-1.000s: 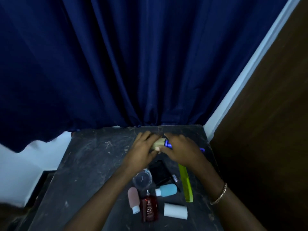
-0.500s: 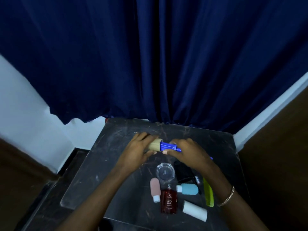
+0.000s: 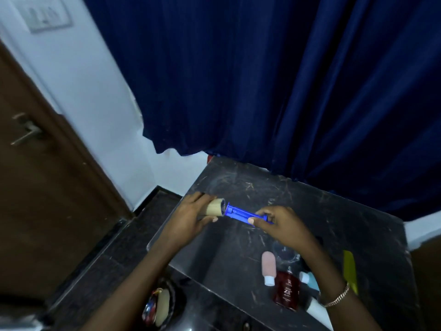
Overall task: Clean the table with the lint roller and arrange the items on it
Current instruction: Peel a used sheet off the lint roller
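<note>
Both hands hold a lint roller above the dark marble table [image 3: 243,177]. My left hand [image 3: 191,217] grips its tan cardboard roll [image 3: 215,207]. My right hand [image 3: 280,224] pinches the blue plastic handle [image 3: 239,213], whose core shows bare between the hands. At the table's near right lie a pink bottle [image 3: 268,263], a dark red bottle [image 3: 287,291], a light blue bottle [image 3: 310,280], a clear glass dish [image 3: 284,252], a yellow-green comb [image 3: 350,271] and a white tube [image 3: 317,311], partly hidden by my right forearm.
A dark blue curtain [image 3: 262,80] hangs behind the table. A brown door [image 3: 35,187] with a metal handle stands at the left, beside a white wall. Below the table's near left edge, a dark floor and a round object [image 3: 158,304] show.
The camera has swung left, bringing the door into view. The tan roll has slid further off the blue handle, so more of the blue core shows between the hands.
</note>
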`<state>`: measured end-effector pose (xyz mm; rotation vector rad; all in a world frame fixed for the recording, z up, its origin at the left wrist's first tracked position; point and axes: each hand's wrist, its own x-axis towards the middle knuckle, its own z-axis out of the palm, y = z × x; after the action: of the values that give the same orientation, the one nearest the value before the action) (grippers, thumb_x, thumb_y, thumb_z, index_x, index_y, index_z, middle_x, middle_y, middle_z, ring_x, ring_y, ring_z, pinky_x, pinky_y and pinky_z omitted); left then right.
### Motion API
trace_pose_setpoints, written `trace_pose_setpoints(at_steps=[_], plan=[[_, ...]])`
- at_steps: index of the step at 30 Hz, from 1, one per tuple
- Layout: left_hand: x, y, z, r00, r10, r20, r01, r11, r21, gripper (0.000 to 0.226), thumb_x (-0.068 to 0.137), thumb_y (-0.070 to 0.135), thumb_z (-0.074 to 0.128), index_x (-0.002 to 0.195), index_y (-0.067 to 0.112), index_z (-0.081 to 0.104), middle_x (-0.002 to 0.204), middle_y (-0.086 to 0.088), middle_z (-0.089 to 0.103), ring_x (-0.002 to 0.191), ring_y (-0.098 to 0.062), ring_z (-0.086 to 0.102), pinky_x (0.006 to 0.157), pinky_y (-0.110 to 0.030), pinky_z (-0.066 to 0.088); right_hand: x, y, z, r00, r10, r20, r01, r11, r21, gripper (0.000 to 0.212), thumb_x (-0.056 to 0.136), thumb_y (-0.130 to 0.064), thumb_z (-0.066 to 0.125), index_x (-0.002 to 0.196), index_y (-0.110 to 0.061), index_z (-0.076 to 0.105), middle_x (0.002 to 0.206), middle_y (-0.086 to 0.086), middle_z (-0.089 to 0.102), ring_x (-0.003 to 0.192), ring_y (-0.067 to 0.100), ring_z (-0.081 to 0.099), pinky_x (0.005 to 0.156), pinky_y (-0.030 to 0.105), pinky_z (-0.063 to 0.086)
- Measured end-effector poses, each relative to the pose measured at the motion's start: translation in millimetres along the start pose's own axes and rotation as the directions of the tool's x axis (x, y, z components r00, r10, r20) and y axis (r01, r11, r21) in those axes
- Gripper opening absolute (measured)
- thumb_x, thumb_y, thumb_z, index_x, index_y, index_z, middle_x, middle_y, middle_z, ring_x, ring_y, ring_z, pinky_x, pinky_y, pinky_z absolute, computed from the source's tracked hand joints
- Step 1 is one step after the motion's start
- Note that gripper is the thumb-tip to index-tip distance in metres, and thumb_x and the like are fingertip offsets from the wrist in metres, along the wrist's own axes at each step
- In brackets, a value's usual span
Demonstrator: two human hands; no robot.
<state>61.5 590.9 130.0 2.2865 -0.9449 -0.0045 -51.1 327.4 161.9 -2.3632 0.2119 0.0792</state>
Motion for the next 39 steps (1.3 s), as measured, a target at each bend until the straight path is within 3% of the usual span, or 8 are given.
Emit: trace_pose_setpoints(at_steps=[5, 9, 19, 22, 25, 31, 37, 39], plan=[[-39.4, -40.9, -38.5, 0.980, -0.165, -0.114, 0.159, 0.985, -0.064, 0.056, 0.082, 0.042, 0.080, 0.132, 0.037, 0.056, 0.116, 0.013, 0.059, 0.103, -0.012, 0.060, 0.089, -0.034, 0.051, 10.6, -36.0, 40.9, 0.996, 0.013, 0.084, -0.028, 0.983, 0.183, 0.021, 0.087, -0.045, 0.067, 0.083, -0.025, 0.073, 0.064, 0.005, 0.069, 0.050, 0.010, 0.060, 0.053, 0.027, 0.046], [-70.4, -66.4, -53.8, 0.951, -0.273, -0.142, 0.255, 0.958, -0.134, 0.055, 0.081, 0.044, 0.081, 0.131, 0.033, 0.059, 0.118, 0.008, 0.064, 0.104, -0.011, 0.063, 0.092, -0.034, 0.052, 19.0, -62.9, 89.0, 0.987, 0.056, 0.149, -0.107, 0.926, 0.363, 0.016, 0.090, -0.034, 0.067, 0.089, -0.020, 0.072, 0.066, 0.011, 0.069, 0.047, 0.011, 0.056, 0.047, 0.025, 0.043], [-157.6, -124.1, -80.8, 0.885, -0.440, -0.150, 0.417, 0.894, -0.163, 0.047, 0.083, 0.031, 0.076, 0.126, 0.026, 0.057, 0.116, 0.003, 0.063, 0.102, -0.016, 0.062, 0.088, -0.040, 0.052, 29.6, -124.2, 195.7, 0.957, 0.090, 0.277, -0.226, 0.830, 0.510, 0.023, 0.094, -0.032, 0.063, 0.095, -0.010, 0.070, 0.067, 0.009, 0.067, 0.054, 0.017, 0.055, 0.045, 0.025, 0.044], [-183.0, -141.7, -82.6, 0.845, -0.519, -0.131, 0.493, 0.850, -0.187, 0.050, 0.083, 0.027, 0.078, 0.129, 0.022, 0.057, 0.117, 0.001, 0.062, 0.102, -0.016, 0.061, 0.083, -0.032, 0.049, 29.8, -136.5, 226.0, 0.940, 0.118, 0.319, -0.281, 0.797, 0.535, 0.023, 0.094, -0.030, 0.063, 0.094, -0.008, 0.069, 0.068, 0.009, 0.067, 0.052, 0.015, 0.055, 0.046, 0.025, 0.045], [-210.7, -159.9, -79.1, 0.769, -0.631, -0.108, 0.592, 0.765, -0.254, 0.047, 0.083, 0.027, 0.080, 0.125, 0.023, 0.061, 0.110, 0.005, 0.065, 0.096, -0.012, 0.061, 0.072, -0.015, 0.041, 28.0, -145.4, 260.9, 0.915, 0.169, 0.366, -0.362, 0.745, 0.560, 0.025, 0.093, -0.032, 0.063, 0.093, -0.008, 0.067, 0.070, 0.009, 0.067, 0.054, 0.015, 0.055, 0.048, 0.026, 0.044], [-274.2, -204.7, -48.0, 0.554, -0.832, 0.022, 0.784, 0.513, -0.349, 0.042, 0.078, 0.039, 0.085, 0.111, 0.021, 0.067, 0.099, 0.004, 0.072, 0.092, -0.014, 0.068, 0.070, -0.025, 0.047, 19.4, -141.4, 340.7, 0.851, 0.262, 0.456, -0.493, 0.699, 0.518, 0.019, 0.093, -0.033, 0.061, 0.092, -0.015, 0.068, 0.076, 0.010, 0.070, 0.060, 0.015, 0.061, 0.054, 0.024, 0.048], [-321.7, -255.8, -5.2, 0.429, -0.897, 0.107, 0.873, 0.382, -0.303, 0.042, 0.078, 0.042, 0.084, 0.109, 0.019, 0.068, 0.098, -0.002, 0.075, 0.091, -0.021, 0.070, 0.078, -0.038, 0.056, 17.9, -113.6, 415.3, 0.797, 0.375, 0.474, -0.584, 0.681, 0.443, 0.019, 0.095, -0.026, 0.058, 0.099, -0.008, 0.065, 0.080, 0.013, 0.071, 0.061, 0.016, 0.063, 0.059, 0.025, 0.044], [-335.5, -273.2, 12.9, 0.390, -0.912, 0.127, 0.896, 0.345, -0.279, 0.043, 0.078, 0.043, 0.084, 0.108, 0.017, 0.068, 0.095, -0.003, 0.075, 0.088, -0.022, 0.070, 0.074, -0.036, 0.056, 19.3, -99.1, 438.6, 0.783, 0.398, 0.477, -0.602, 0.679, 0.422, 0.016, 0.096, -0.025, 0.058, 0.096, -0.011, 0.064, 0.080, 0.015, 0.070, 0.060, 0.017, 0.062, 0.057, 0.025, 0.042]])
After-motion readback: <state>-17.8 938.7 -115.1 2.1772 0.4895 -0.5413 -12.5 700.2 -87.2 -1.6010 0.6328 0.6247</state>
